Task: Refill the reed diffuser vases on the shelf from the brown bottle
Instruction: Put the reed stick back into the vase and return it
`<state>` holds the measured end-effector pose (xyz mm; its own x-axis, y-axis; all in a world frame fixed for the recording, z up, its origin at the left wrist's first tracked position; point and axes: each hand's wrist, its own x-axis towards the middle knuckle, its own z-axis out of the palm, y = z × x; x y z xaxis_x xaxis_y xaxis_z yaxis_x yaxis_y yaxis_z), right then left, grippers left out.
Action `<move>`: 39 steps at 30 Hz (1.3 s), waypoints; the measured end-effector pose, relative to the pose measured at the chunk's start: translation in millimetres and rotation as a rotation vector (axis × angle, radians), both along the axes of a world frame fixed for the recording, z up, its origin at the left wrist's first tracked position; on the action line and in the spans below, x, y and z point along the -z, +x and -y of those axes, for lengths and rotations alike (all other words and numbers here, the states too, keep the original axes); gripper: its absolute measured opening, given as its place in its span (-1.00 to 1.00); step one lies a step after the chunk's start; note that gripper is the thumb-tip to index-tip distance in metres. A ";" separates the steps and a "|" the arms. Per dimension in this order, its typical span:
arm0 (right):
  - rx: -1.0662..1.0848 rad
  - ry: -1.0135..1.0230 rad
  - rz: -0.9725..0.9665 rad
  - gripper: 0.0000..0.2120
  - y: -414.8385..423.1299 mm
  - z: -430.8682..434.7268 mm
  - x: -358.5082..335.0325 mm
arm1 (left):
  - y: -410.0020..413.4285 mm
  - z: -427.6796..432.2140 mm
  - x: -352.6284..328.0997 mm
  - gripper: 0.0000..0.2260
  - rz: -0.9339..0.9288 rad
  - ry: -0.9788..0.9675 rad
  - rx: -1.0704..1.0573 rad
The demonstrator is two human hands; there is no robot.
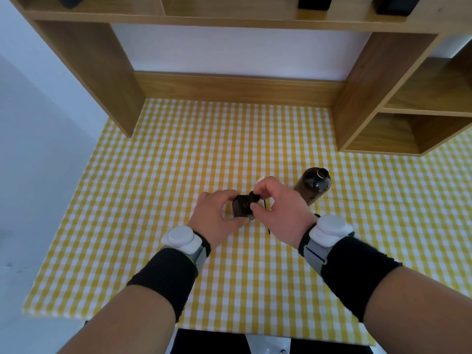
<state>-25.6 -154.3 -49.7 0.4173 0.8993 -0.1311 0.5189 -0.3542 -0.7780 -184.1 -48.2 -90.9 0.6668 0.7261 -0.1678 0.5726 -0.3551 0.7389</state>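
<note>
A small black square diffuser vase (241,208) sits low over the yellow checked cloth, and my left hand (219,215) grips its body from the left. My right hand (277,200) pinches the round black cap (253,196) at the vase's neck. The brown bottle (313,185) stands uncapped just right of my right hand, apart from it. Thin black reeds (267,215) lie on the cloth under my right hand, mostly hidden.
Wooden shelving (229,20) runs across the top, with black vases (314,2) standing on it. Open wooden cubbies (398,129) stand at the right. A small white object (260,179) peeks out behind my right hand. The yellow checked cloth (178,154) covers the table.
</note>
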 end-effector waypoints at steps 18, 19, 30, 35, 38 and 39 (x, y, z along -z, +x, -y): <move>-0.224 -0.231 0.422 -0.62 19.6 3.1 -24.6 | 4.7 -1.1 -7.9 -0.55 -0.011 -0.002 0.028; -0.240 -0.215 0.391 -0.63 18.9 3.2 -24.6 | 4.8 -1.0 -8.5 -0.55 -0.012 -0.001 0.030; -0.271 -0.205 0.308 -0.76 13.9 -2.6 -7.0 | 7.9 2.1 -7.4 -0.60 -0.025 0.030 0.091; -0.131 -0.177 0.216 -0.71 4.1 -2.7 5.5 | 4.8 0.2 -4.7 -0.58 -0.045 0.040 0.055; 0.089 -0.213 0.138 -0.71 8.1 -4.0 11.4 | 1.3 -2.9 -7.5 -0.57 -0.052 0.012 -0.039; 0.123 -0.275 0.162 -0.71 10.0 -5.6 15.2 | -0.5 -4.2 -7.2 -0.58 -0.051 0.003 -0.050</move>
